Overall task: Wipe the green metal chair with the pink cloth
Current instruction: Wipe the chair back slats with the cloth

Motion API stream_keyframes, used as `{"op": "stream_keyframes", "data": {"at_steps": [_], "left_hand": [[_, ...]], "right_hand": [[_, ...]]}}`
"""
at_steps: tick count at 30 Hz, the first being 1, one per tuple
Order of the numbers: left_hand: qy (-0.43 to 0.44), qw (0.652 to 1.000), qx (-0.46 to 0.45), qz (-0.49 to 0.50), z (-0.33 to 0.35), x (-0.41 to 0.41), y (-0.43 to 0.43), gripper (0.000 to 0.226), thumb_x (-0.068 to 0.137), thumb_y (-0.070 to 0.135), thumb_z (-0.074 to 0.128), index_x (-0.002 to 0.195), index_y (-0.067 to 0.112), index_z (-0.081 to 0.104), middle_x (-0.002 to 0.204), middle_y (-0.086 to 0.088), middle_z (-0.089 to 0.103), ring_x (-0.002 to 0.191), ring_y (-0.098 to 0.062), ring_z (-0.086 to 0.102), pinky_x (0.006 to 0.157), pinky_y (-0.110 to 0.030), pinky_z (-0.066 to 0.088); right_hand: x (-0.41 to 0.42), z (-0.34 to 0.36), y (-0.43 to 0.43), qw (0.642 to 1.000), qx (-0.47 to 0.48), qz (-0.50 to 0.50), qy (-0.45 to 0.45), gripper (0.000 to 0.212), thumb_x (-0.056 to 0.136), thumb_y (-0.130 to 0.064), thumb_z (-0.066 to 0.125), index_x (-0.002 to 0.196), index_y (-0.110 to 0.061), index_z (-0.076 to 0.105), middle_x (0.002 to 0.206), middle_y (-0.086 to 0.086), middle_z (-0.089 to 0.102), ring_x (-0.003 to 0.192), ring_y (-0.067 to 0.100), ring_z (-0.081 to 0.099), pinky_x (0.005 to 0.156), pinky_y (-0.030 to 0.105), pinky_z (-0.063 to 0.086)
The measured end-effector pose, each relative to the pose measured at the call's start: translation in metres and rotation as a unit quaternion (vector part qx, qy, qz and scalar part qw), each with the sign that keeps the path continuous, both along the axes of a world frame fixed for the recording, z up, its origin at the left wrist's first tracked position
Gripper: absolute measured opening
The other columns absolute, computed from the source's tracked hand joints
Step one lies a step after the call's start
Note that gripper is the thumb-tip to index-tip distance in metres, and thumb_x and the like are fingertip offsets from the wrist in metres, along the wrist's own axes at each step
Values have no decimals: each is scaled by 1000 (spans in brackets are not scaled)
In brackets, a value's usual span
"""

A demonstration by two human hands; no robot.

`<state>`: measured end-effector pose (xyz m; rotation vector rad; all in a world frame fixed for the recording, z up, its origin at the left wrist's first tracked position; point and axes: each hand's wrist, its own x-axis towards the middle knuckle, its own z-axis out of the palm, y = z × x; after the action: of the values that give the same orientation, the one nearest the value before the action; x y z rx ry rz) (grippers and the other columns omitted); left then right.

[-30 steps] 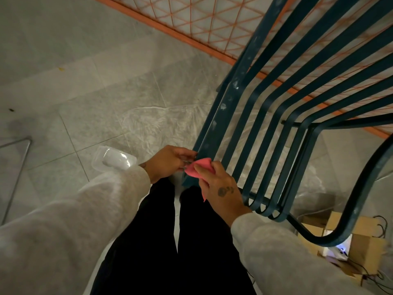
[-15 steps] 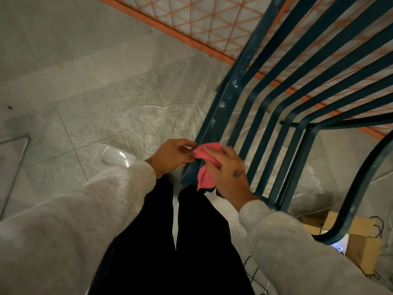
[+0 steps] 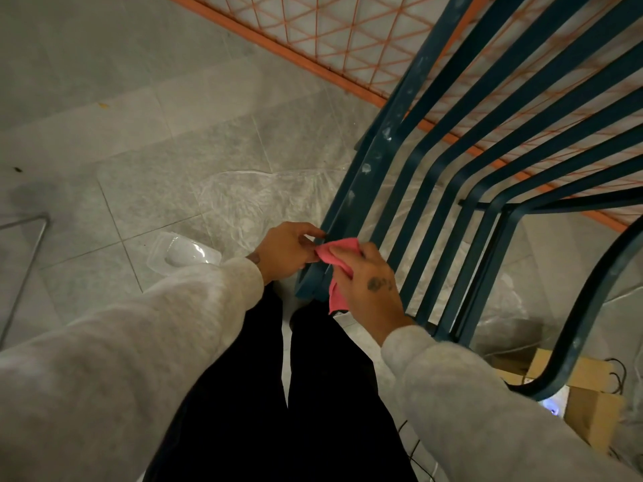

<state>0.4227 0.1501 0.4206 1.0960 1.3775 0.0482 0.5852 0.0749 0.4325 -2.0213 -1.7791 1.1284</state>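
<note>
The green metal chair (image 3: pixel 379 161) fills the right half of the head view, its long slats running up and to the right, with pale specks on the widest bar. My right hand (image 3: pixel 368 283) grips the pink cloth (image 3: pixel 339 253) and presses it on the lower end of that wide bar; a flap of cloth hangs below the hand. My left hand (image 3: pixel 288 250) pinches the left edge of the same bar beside the cloth, fingers closed on the metal.
A clear plastic container (image 3: pixel 182 253) lies on the tiled floor left of my hands. An orange mesh panel (image 3: pixel 348 33) stands behind the chair. Cardboard boxes (image 3: pixel 588 405) with cables sit at the lower right. A metal wire frame (image 3: pixel 24 259) is at the left edge.
My right hand has slid the pink cloth up the bar, from its lower end to slightly higher, and the cloth has unfolded so a flap hangs down. My left hand stays on the bar's edge.
</note>
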Motion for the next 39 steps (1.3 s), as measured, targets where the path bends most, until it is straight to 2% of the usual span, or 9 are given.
{"op": "stream_keyframes", "data": {"at_steps": [2,7,12,16,20,23,27,32,39], "left_hand": [[1,1000,3,5,0,0,-2,36,84,7,72,118,17,68,98,-6,75,92,-25,72,84,-37,60],[5,1000,-1,19,-2,0,-4,38,83,6,71,119,16,68,98,-9,75,91,-29,72,85,-41,60],[-5,1000,1,9,-1,0,-6,39,86,10,70,124,18,66,99,-5,76,94,-25,72,87,-38,59],[-4,1000,2,12,-2,0,-10,44,84,5,71,125,19,65,104,-6,74,94,-21,70,82,-28,58],[-14,999,-17,24,-2,0,-11,46,82,0,70,124,17,64,105,-10,72,96,-25,70,83,-33,59],[-49,996,-53,48,1,-3,-12,43,85,-7,60,123,14,65,108,-15,71,101,-29,69,77,-27,59],[-104,981,-142,77,7,-10,-8,54,87,-12,47,130,16,61,120,-5,68,112,-20,66,89,-30,57],[-109,975,-160,107,5,-9,-7,53,88,-10,40,129,15,63,117,-5,71,107,-17,69,92,-35,57],[-92,980,-154,84,7,-11,-7,48,91,-6,48,128,20,63,117,-6,69,109,-19,67,71,-20,57]], "right_hand": [[2,-2,17,1000,8,4,-8,36,98,-15,61,130,-33,64,118,-1,54,101,12,52,99,12,38],[4,-4,35,999,28,-12,-33,37,98,-16,59,133,-30,63,120,5,54,105,21,58,102,31,46],[-1,2,-8,999,14,30,-15,39,98,-15,62,136,-25,61,124,9,56,103,25,63,95,21,43],[8,2,13,1000,12,27,-5,36,98,-14,61,128,-33,66,122,3,56,107,20,58,99,20,38],[13,-3,38,999,32,-8,-18,36,97,-13,60,129,-29,66,122,4,55,111,22,56,100,21,35],[7,-6,22,999,41,-4,-13,38,96,-12,63,131,-25,64,124,6,55,108,23,60,103,22,40],[-5,-1,-24,996,51,73,-2,38,94,-9,64,129,-24,63,115,10,57,86,26,65,86,31,59],[-4,-4,-22,995,37,88,-2,30,92,-10,65,118,-25,71,107,6,58,81,25,64,79,33,59],[3,-9,7,998,53,24,-13,34,95,-16,66,127,-28,67,113,4,56,95,20,59,94,28,54]]}}
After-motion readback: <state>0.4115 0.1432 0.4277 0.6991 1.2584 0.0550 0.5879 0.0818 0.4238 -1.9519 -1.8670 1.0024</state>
